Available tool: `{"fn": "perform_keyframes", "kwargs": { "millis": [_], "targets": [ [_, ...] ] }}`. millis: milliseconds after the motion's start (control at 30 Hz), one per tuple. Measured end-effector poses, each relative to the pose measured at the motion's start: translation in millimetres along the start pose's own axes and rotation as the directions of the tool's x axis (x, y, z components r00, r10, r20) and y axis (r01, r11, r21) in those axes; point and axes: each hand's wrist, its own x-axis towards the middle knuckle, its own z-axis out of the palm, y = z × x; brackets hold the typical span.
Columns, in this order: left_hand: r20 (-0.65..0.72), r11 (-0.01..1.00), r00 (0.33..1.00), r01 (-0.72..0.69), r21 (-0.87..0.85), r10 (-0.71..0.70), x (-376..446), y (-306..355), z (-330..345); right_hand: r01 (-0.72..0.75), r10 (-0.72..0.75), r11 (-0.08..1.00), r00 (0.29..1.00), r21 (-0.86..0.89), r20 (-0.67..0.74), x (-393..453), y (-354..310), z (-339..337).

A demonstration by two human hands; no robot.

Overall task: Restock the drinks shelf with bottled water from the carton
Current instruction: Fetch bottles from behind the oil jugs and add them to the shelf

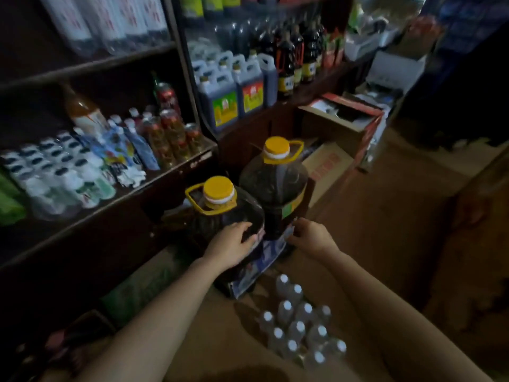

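A blue-and-white carton stands on edge on the floor, leaning against two big dark jugs. My left hand grips its top edge on the left, lying against the near jug. My right hand pinches the carton's top edge on the right, fingers curled. Several clear water bottles with white caps stand grouped on the brown floor just in front of the carton, between my forearms. The drinks shelf at the left holds rows of white-capped bottles, pouches and cans.
The second yellow-capped jug stands behind the carton. Open cardboard boxes sit on the floor at the back right. A second shelf unit carries dark sauce bottles and jugs. A green pack lies under the drinks shelf.
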Motion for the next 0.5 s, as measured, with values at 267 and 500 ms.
{"fn": "perform_keyframes", "kwargs": {
  "millis": [267,500],
  "targets": [
    [0.113,0.979,0.988,0.120,-0.162,-0.103,71.6,-93.8,207.6,-0.044,0.042,0.997,0.999,0.066,0.029,80.2,137.6,159.4],
    [0.178,0.947,0.972,0.196,-0.255,-0.153,102.9,-170.2,346.1,-0.073,0.077,0.996,0.992,-0.051,0.098,166.5,224.5,278.5]
  ]
}}
